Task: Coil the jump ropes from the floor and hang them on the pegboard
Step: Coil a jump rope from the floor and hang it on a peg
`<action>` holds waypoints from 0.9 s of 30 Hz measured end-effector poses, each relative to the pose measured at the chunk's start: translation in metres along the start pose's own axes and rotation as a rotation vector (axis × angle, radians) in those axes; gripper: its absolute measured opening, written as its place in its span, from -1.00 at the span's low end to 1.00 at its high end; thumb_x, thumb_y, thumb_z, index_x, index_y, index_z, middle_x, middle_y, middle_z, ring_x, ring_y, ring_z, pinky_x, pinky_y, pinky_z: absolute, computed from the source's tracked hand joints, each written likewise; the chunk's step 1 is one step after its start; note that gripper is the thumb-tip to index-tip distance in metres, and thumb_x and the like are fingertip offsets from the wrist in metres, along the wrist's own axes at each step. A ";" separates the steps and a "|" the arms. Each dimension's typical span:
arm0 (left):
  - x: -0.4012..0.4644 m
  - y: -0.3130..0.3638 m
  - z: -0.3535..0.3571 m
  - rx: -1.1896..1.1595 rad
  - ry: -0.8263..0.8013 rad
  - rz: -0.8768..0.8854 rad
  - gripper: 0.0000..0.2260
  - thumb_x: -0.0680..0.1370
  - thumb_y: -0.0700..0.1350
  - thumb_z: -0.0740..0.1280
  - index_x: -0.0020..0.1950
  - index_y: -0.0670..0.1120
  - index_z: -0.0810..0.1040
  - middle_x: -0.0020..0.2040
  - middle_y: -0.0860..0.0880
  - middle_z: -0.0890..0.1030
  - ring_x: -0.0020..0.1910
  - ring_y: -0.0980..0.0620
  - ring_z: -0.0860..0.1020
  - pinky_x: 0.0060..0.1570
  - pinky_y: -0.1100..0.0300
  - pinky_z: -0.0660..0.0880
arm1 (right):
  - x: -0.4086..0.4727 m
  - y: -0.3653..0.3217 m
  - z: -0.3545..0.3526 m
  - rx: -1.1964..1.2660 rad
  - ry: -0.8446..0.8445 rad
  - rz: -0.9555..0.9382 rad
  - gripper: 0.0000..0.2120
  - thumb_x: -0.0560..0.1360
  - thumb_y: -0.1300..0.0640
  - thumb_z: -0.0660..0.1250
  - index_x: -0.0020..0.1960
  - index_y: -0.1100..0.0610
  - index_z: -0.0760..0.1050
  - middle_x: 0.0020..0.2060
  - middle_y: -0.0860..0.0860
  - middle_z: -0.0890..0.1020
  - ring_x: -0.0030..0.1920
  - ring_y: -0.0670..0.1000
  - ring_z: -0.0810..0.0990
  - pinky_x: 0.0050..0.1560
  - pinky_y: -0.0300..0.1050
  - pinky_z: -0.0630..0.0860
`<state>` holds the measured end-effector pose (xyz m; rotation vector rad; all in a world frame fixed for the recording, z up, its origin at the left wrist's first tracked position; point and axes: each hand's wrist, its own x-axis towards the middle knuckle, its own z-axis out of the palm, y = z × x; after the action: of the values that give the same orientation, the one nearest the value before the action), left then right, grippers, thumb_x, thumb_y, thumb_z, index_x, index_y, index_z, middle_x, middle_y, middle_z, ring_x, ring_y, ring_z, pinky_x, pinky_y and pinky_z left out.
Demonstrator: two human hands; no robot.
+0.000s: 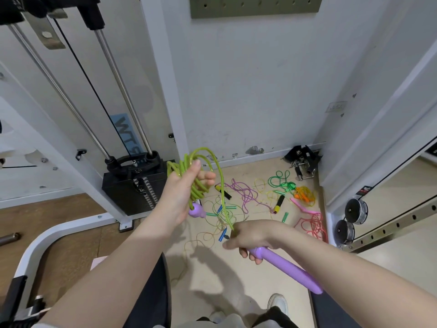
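Note:
My left hand (183, 192) grips several loops of a lime-green jump rope (186, 166), held up at chest height. One purple handle (196, 211) of this rope hangs just below that hand. A single green strand arcs down to my right hand (248, 235), which holds the other purple handle (287, 268), pointing down and right. On the beige floor beyond lie several tangled ropes: purple (243, 192), green (280, 178), orange (305, 194), pink (312, 221) and thin yellow (220, 216). The olive pegboard (255, 5) hangs on the wall at the top edge.
A cable weight machine with a black weight stack (134, 185) and steel guide rods stands at left; its white curved base (54, 235) reaches toward me. Black clips and straps (303, 159) lie in the far corner. A white rack with round plates (354, 211) stands at right.

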<state>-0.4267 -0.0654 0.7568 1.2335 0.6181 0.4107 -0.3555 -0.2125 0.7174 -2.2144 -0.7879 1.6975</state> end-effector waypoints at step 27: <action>0.001 0.006 -0.003 0.181 -0.741 -0.516 -0.28 0.17 0.48 0.30 -0.25 -0.21 0.45 -0.66 -0.04 0.34 -0.69 0.09 0.25 -0.44 0.24 0.43 | -0.038 -0.013 -0.048 -0.302 0.609 -0.655 -0.27 0.36 -0.06 0.46 0.42 0.03 0.20 0.16 -0.09 0.32 0.08 -0.23 0.31 0.10 -0.28 0.31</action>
<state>-0.4275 -0.0605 0.7615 1.2323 0.3066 -0.5319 -0.3205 -0.2162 0.7687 -2.1087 -1.4316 0.5899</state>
